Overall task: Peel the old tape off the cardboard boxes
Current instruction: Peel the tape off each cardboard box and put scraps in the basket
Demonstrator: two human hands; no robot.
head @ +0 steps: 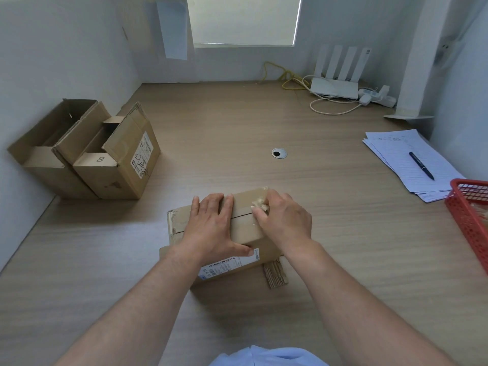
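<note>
Cardboard box (241, 227): closed, on the desk (237, 122), at 6 o'clock from the cable grommet (279, 153). Its shipping label (229, 262) faces the person.

Left hand (211, 225): flat on the box top, fingers (211, 204) straight and released, thumb along the near edge.

Right hand (285, 220): at the box's 2 o'clock corner, fingers curled and pinching a crumpled wad of tape (260, 203).

Two open boxes (87, 151) stand touching at 9 o'clock. Papers (406, 159) with a pen (421, 165) lie at 3 o'clock, and a red basket (467, 217) at 4 o'clock.
</note>
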